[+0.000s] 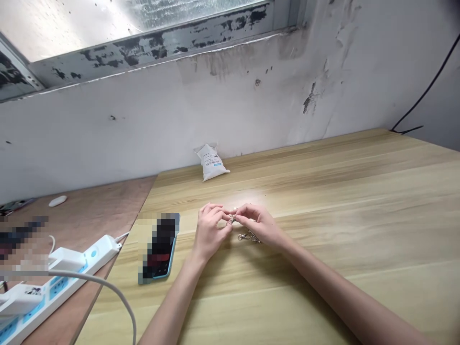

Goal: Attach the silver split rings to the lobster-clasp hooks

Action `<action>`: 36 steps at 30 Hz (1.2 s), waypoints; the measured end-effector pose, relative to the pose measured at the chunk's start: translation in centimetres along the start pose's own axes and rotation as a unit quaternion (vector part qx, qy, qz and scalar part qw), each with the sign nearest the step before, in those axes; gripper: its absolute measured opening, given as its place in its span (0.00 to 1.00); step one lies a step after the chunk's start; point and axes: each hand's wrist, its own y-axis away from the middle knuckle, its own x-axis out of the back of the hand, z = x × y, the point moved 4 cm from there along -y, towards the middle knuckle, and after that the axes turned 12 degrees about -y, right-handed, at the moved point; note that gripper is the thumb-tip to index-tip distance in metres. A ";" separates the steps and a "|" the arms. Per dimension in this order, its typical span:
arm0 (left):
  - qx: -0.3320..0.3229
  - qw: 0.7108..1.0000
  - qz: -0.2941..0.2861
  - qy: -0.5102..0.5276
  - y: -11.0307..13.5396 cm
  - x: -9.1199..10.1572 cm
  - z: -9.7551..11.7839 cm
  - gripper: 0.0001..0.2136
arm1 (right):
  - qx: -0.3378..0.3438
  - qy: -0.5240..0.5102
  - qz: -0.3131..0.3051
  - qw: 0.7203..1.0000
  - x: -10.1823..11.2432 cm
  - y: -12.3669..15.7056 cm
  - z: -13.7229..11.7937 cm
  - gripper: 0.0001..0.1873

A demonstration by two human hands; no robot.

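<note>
My left hand (211, 227) and my right hand (261, 223) meet above the wooden table, fingertips close together. Between their thumbs and fingers they pinch a small metal ring piece (233, 219), partly covered by the fingers; its exact shape is too small to make out. Just below my right hand, on the tabletop, lie several silvery metal clasps with rings (247, 236), like keychain hardware. More small bits show behind the fingertips, mostly hidden.
A phone with a light blue edge (167, 263), largely pixelated, lies left of my left hand. A white labelled packet (212, 163) rests near the wall. On the brown table at left are a white power strip (102, 249), plugs, a grey cable (118, 292) and a small white case (58, 201).
</note>
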 end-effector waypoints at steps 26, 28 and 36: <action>0.066 0.989 -0.061 0.119 0.9 0.6 -1.5 0.04 | -0.047 0.030 -0.078 0.995 -1.0 1.0 -0.9 0.12; 0.052 0.987 -0.071 0.135 0.8 0.6 -1.5 0.06 | -0.053 0.025 -0.083 0.995 -1.0 1.0 -0.9 0.13; 0.033 0.988 -0.075 0.129 0.9 0.7 -1.5 0.05 | -0.072 0.007 -0.074 0.995 -0.9 0.9 -0.1 0.14</action>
